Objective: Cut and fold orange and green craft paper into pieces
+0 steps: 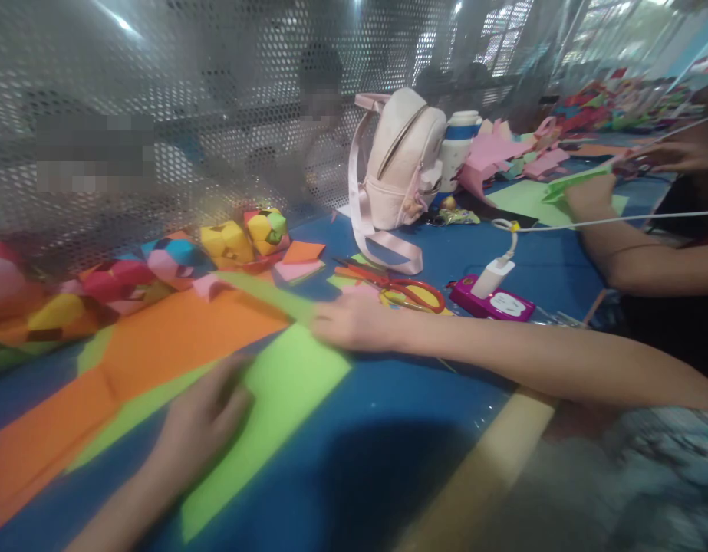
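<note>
A sheet of light-green paper (290,383) lies at a slant on the blue table, with one flap (267,295) lifted off it. My right hand (354,318) reaches in from the right, its fingers closed on the edge of that flap. On the sheet's near left side rests my left hand (209,406), blurred, thumb apart from the fingers and holding nothing that I can see. Orange paper (186,330) spreads beyond the left hand, over more green paper. Red-handled scissors (411,294) lie just past my right hand, on small coloured paper pieces.
Folded paper shapes (227,241) line the back left, by a perforated metal screen (215,46). A pale pink backpack (403,169) and a white tumbler (460,149) stand behind. A purple power socket (492,299) holds a white plug. At right, another person's arm (647,257) reaches toward green paper.
</note>
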`<state>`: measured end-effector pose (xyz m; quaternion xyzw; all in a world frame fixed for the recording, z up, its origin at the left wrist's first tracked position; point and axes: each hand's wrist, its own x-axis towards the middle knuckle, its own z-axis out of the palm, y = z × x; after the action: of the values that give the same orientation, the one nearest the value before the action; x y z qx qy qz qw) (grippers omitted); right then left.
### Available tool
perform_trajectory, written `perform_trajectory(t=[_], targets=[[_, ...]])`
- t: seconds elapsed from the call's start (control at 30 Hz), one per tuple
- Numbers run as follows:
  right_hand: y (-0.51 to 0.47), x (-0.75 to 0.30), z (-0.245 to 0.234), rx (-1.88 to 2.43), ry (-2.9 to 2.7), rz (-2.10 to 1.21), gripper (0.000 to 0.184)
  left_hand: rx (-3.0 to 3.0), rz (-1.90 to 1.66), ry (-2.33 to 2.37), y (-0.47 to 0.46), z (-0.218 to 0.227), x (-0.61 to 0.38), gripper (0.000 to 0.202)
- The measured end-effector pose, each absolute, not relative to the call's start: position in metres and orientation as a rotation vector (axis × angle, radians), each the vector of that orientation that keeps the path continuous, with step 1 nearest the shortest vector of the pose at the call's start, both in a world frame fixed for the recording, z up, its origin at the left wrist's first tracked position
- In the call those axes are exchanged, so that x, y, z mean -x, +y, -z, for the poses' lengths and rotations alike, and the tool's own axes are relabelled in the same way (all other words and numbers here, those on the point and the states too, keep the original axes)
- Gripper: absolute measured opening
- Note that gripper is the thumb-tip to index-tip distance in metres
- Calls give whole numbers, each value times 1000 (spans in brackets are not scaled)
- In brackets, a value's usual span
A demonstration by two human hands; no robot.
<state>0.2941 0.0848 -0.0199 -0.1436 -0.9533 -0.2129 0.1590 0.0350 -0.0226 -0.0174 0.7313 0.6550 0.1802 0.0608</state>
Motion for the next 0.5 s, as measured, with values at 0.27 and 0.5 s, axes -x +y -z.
perform_trajectory(t=[0.27, 0.5], targets=[[86, -291, 18, 100, -2658, 735, 30, -2255, -508, 1912, -26, 18, -34, 43], [97, -264, 3, 3, -2804, 745, 34, -2329, -533, 1880, -24, 31, -26, 42]])
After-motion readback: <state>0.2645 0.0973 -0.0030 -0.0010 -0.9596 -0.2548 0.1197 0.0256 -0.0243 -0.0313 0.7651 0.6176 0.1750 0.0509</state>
